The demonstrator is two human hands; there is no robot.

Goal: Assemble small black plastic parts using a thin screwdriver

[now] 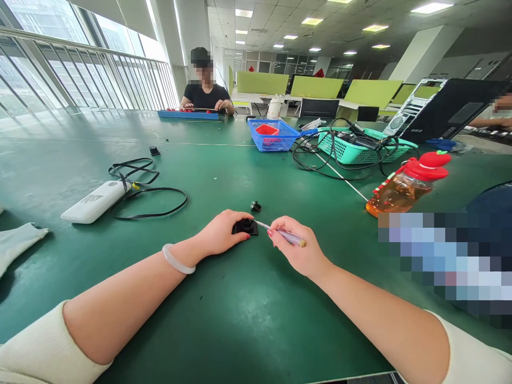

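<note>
Flat on the green tabletop lies a small black square part with a round feature in its middle. The thumb and fingers of my left hand grip it from the left. My right hand pinches a screwdriver with a clear, purplish handle and a thin metal shaft. Its tip reaches the upper right edge of the black part; I cannot tell whether they touch. Just beyond sits a small dark metal component, apart from both hands.
At left lie a white power bank and its black cable. Farther back are a blue basket, a green basket with cables, and a red-lidded bottle. A person works across the table; another's hand shows far right.
</note>
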